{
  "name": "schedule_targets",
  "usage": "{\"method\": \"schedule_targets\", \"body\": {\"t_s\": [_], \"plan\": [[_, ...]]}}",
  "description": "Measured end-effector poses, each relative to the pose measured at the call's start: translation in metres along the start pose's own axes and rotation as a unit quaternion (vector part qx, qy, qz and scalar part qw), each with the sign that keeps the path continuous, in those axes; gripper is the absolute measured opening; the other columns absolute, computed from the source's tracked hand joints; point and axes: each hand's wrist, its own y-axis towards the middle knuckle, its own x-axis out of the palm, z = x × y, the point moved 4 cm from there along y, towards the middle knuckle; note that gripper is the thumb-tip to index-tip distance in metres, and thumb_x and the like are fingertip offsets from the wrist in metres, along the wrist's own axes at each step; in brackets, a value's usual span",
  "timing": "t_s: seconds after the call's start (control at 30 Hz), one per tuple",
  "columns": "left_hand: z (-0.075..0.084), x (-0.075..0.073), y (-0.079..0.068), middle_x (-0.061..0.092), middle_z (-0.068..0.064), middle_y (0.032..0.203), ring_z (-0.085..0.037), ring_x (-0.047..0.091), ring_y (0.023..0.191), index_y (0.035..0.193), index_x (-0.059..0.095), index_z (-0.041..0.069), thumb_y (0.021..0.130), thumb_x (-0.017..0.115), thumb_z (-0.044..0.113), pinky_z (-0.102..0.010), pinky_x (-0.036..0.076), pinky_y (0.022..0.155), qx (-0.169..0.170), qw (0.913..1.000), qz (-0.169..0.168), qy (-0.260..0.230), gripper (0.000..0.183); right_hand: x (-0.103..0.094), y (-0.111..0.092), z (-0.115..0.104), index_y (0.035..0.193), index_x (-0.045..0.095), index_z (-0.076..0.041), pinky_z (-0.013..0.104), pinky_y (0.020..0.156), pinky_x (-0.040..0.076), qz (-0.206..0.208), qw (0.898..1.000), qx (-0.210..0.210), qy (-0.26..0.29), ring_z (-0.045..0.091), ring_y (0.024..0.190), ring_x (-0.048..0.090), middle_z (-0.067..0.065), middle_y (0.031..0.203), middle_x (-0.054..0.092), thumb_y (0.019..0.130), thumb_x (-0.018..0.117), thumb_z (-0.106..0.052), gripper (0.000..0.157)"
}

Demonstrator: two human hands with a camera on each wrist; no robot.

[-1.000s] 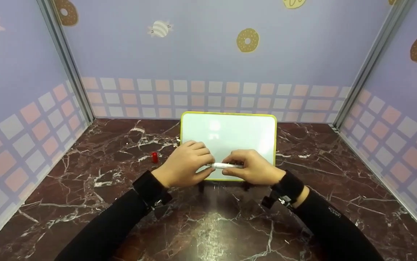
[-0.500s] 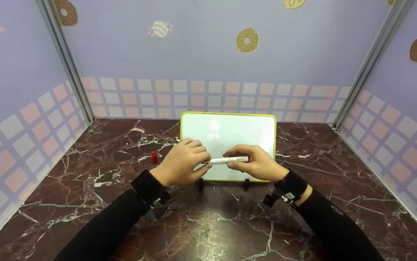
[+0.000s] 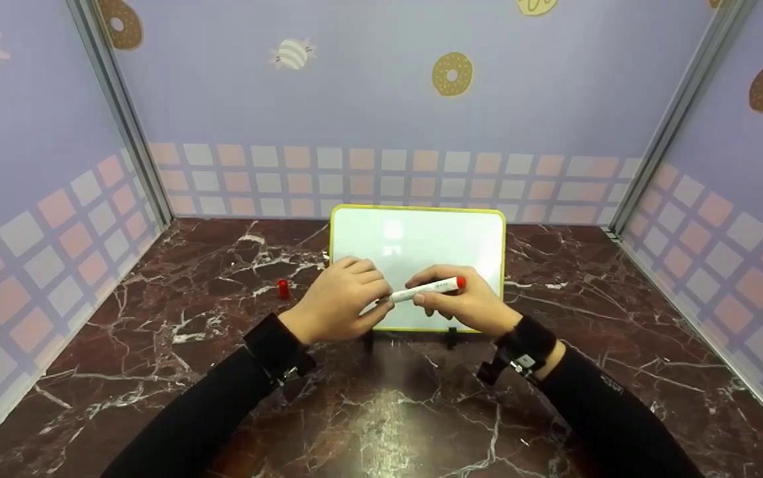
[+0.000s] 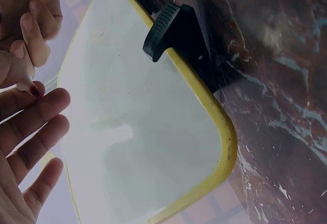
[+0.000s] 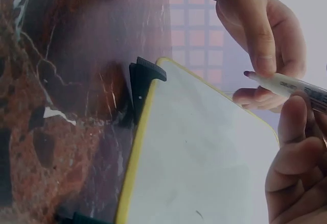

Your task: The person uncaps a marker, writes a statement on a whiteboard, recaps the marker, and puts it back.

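Note:
A white marker with a red end (image 3: 429, 289) is held between both hands in front of the whiteboard. My left hand (image 3: 345, 299) pinches it near its uncapped nib. The dark reddish nib (image 4: 34, 90) shows close to my left fingertips in the left wrist view. My right hand (image 3: 464, 300) holds the barrel between thumb and fingers, with the red end pointing right and slightly up. On the table to the left, a red cap (image 3: 282, 289) stands apart from the hands. The whiteboard (image 3: 421, 242), yellow-framed, is behind the hands, its lower part partly hidden by them.
Black clip feet (image 5: 143, 78) hold the board's lower edge on the dark red marble table (image 3: 381, 411). Patterned purple wall panels (image 3: 368, 99) enclose the back and sides, with grey metal posts (image 3: 119, 113) at the corners.
The marker has turned between the hands; its right end has risen and the red end has come into view. My right fingers have shifted along the barrel. The cap and board have stayed put.

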Motion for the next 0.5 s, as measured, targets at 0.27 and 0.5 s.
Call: {"method": "schedule_targets", "body": {"t_s": [0.27, 0.5], "plan": [[0.0046, 0.0004, 0.002, 0.073, 0.002, 0.091, -0.023, 0.067, 0.091, 0.098, 0.074, 0.015, 0.105, 0.074, 0.025, -0.043, 0.058, 0.09, 0.006, 1.0, 0.002, -0.002, 0.012, 0.0057, -0.0002, 0.0032, 0.123, 0.077, 0.004, 0.023, 0.052, 0.046, 0.005, 1.0, -0.027, 0.0, 0.022, 0.061, 0.058, 0.011, 0.083, 0.072, 0.105, 0.076, -0.002, 0.019], [0.0074, 0.0005, 0.0024, 0.074, 0.002, 0.094, -0.023, 0.068, 0.095, 0.1, 0.075, 0.015, 0.107, 0.072, 0.025, -0.043, 0.057, 0.093, 0.006, 1.0, -0.004, -0.001, 0.013, 0.0103, 0.0003, 0.0015, 0.12, 0.078, 0.002, 0.025, 0.05, 0.045, 0.006, 0.999, -0.031, -0.018, 0.013, 0.062, 0.06, 0.021, 0.081, 0.071, 0.105, 0.077, -0.004, 0.017]]}}
